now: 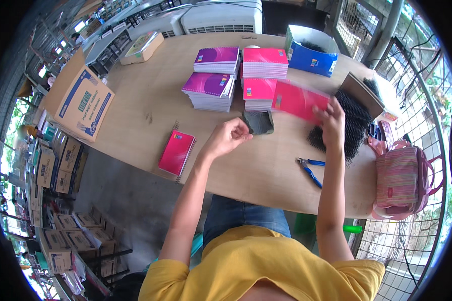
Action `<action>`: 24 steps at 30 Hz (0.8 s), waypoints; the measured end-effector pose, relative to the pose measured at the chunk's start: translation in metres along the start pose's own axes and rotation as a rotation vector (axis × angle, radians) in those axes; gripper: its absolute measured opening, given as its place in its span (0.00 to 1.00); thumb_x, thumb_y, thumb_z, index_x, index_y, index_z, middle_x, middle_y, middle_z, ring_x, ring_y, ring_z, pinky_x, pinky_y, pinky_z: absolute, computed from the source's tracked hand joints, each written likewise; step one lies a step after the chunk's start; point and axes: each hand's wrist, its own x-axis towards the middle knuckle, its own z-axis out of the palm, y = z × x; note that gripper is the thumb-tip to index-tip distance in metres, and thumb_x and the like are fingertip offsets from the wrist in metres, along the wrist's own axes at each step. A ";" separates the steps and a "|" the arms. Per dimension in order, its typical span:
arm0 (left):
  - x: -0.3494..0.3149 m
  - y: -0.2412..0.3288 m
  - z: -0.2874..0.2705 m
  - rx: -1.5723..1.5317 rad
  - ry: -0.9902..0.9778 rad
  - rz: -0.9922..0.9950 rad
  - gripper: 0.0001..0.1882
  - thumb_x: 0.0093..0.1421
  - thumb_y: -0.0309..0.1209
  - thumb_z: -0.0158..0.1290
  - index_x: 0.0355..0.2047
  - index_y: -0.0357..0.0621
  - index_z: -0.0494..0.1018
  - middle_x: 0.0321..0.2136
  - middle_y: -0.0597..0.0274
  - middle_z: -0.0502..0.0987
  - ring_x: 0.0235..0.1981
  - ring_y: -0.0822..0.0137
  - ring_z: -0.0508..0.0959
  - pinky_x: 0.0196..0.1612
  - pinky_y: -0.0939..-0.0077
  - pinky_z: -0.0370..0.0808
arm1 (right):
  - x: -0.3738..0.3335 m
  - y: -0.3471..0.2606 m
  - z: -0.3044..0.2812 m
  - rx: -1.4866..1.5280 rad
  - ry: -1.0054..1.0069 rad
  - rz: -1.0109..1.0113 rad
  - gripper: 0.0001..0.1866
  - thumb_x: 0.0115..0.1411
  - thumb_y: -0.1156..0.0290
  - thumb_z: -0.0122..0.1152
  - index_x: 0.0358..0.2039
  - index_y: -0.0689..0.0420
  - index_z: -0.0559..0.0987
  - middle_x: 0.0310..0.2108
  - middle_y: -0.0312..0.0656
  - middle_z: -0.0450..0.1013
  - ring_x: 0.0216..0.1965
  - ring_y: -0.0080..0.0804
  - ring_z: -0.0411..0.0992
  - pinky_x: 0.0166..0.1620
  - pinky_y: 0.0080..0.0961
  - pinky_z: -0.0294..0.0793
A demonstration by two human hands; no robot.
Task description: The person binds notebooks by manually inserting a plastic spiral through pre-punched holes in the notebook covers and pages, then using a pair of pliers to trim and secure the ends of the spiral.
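My right hand (330, 120) holds a pink notebook (297, 100) by its right end, slightly blurred, above the table and partly over a stack of pink notebooks (258, 89). My left hand (229, 136) has its fingers curled into a pinch beside a small dark green box (259, 123); whatever lies between the fingertips is too small to tell. To the left of that hand, a pink spiral notebook (177, 153) lies near the table's front edge, a black coil sticking out at its ends. Purple notebooks (208, 85) are stacked next to the pink ones.
Blue-handled pliers (311, 169) lie near my right forearm. Behind them are a heap of black spiral coils (354, 120), and a striped pink bag (402, 175) at the right edge. A blue box (312, 59) stands at the back, a cardboard carton (80, 103) at the left.
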 end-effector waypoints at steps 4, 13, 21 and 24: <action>-0.037 0.058 0.058 -0.355 0.434 0.367 0.24 0.62 0.29 0.62 0.59 0.42 0.72 0.55 0.52 0.74 0.51 0.61 0.77 0.53 0.67 0.75 | -0.109 0.035 -0.018 -0.109 -0.033 -0.019 0.13 0.56 0.90 0.64 0.37 0.62 0.74 0.37 0.39 0.78 0.40 0.22 0.75 0.44 0.20 0.75; -0.073 0.024 0.114 0.064 0.427 0.375 0.16 0.64 0.25 0.57 0.53 0.46 0.77 0.39 0.58 0.71 0.42 0.60 0.71 0.46 0.68 0.72 | -0.170 0.058 0.014 -0.177 -0.014 0.251 0.11 0.59 0.88 0.63 0.37 0.61 0.73 0.40 0.43 0.80 0.44 0.27 0.77 0.50 0.23 0.76; -0.066 0.013 0.127 0.077 0.492 0.345 0.07 0.61 0.26 0.61 0.40 0.46 0.79 0.35 0.58 0.70 0.40 0.59 0.69 0.41 0.66 0.71 | -0.118 0.025 -0.051 -1.048 0.041 -0.413 0.09 0.46 0.79 0.72 0.27 0.58 0.80 0.32 0.44 0.74 0.37 0.44 0.70 0.40 0.38 0.70; -0.060 0.019 0.125 0.054 0.445 0.336 0.08 0.61 0.32 0.63 0.38 0.43 0.79 0.35 0.58 0.72 0.43 0.57 0.68 0.47 0.63 0.70 | -0.093 0.029 -0.071 -1.504 0.074 -0.416 0.09 0.46 0.78 0.71 0.30 0.56 0.81 0.38 0.40 0.69 0.42 0.43 0.68 0.44 0.38 0.68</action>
